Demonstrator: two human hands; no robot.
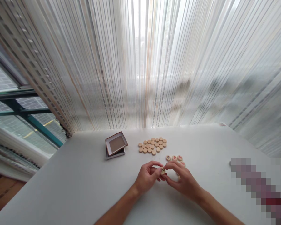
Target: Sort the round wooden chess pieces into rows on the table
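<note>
Between the fingertips of both hands is a round Chinese chess piece (163, 171) with a dark character on its face. My left hand (148, 175) pinches it from the left, and my right hand (181, 178) grips its right side. Just beyond the right hand lie a piece with a dark character (168, 158) and red-marked pieces (174, 158), partly covered by that hand. Farther back, several plain-faced wooden pieces (153, 142) lie in a loose cluster, no characters showing on them.
A shallow box (117, 144) rests tilted on another box part (115, 154) at the back left of the white table (79, 184). Sheer striped curtains (135, 78) hang along the far edge. A pixelated area covers the right side.
</note>
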